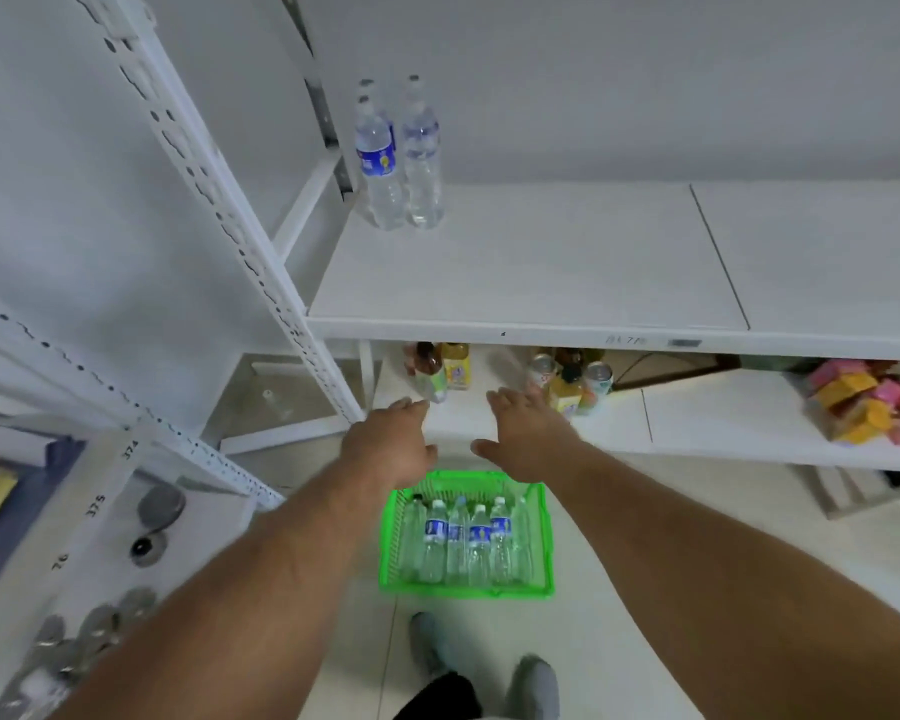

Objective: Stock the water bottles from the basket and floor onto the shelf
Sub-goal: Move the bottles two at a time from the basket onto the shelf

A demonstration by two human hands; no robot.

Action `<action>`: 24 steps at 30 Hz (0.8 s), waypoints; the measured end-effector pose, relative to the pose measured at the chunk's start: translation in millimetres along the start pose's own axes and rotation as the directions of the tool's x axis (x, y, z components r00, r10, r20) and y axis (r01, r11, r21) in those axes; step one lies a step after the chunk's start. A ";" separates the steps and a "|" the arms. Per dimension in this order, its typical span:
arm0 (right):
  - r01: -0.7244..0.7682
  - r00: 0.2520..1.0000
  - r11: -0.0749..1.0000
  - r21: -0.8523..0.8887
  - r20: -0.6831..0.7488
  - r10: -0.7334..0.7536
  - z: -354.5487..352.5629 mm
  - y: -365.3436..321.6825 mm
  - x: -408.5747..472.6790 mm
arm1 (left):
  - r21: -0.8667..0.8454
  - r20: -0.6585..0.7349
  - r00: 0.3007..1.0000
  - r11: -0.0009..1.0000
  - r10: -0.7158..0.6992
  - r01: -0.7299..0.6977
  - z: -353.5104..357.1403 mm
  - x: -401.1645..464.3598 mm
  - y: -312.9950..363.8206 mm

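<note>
Above the green basket (466, 589) of bottles (458, 537), my left hand (391, 444) and right hand (528, 439) hang spread, fingers straight, holding nothing.

Basket (544, 543): bright green plastic, on floor below shelf, holds row of clear bottles (458, 543), white caps, some with blue labels, tilted with caps toward shelf. Shelf (567, 272): white, three clear bottles (404, 163) upright at back left corner, close together, one blue label showing.
</note>
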State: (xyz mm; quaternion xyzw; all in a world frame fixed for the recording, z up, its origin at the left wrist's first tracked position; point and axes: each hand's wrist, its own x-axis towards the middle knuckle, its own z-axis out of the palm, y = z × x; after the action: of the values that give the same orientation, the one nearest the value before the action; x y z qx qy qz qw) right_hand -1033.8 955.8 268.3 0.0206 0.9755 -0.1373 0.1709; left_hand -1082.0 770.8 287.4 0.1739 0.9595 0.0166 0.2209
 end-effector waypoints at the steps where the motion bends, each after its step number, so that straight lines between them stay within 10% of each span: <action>1: -0.006 1.000 1.000 0.020 0.007 0.006 6.8 2.5 -8.8 | -0.009 0.010 1.000 1.000 0.004 -0.004 8.3 -6.7 2.5; 24: -0.288 0.943 0.950 0.123 0.210 0.259 120.6 -46.1 -78.5 | -0.286 0.225 0.973 0.951 -0.055 0.120 138.9 -76.2 -95.5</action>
State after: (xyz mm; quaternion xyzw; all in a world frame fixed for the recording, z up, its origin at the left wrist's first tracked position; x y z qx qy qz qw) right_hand -924.5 878.8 197.9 0.1559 0.9288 -0.1875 0.2790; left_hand -989.3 648.9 183.6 0.0963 0.9235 0.1321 0.3470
